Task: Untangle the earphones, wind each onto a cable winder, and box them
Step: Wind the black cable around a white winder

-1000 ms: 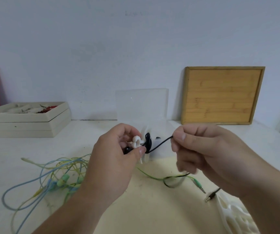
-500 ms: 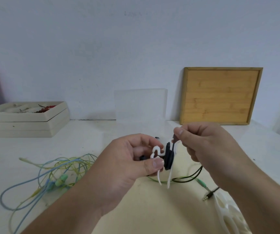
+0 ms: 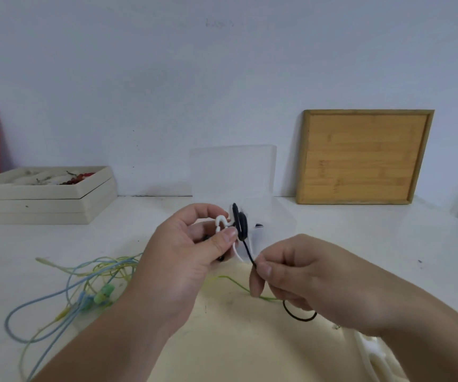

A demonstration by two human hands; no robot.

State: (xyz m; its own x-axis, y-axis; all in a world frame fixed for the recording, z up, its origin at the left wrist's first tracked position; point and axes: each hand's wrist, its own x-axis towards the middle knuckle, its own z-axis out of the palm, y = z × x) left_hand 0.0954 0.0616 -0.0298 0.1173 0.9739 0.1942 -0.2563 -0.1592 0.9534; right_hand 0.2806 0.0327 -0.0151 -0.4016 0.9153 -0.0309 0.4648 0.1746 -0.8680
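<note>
A: What does the left hand have?
B: It pinches the white cable winder between the thumb and curled fingers, raised above the table. Turns of the black earphone cable sit wound on the winder, just right of the thumb tip.
A: And the right hand?
B: Its thumb and forefinger are pressed together on the same black cable, below and slightly right of the left hand's grip. The strand runs straight from the winder down to that pinch. Under the right hand a loose loop of it lies on the cream mat.
A: Where are the other earphones?
B: A blue and yellow-green tangle lies on the table, left of the left hand's grip and apart from it. One green strand trails under both hands.
A: The box?
B: A clear plastic box stands beyond the winder, near the wall. Right of it a wooden tray leans on the wall. Far left of the grip are stacked cream trays. Beneath the right wrist lie white plastic pieces; I cannot tell what they are.
</note>
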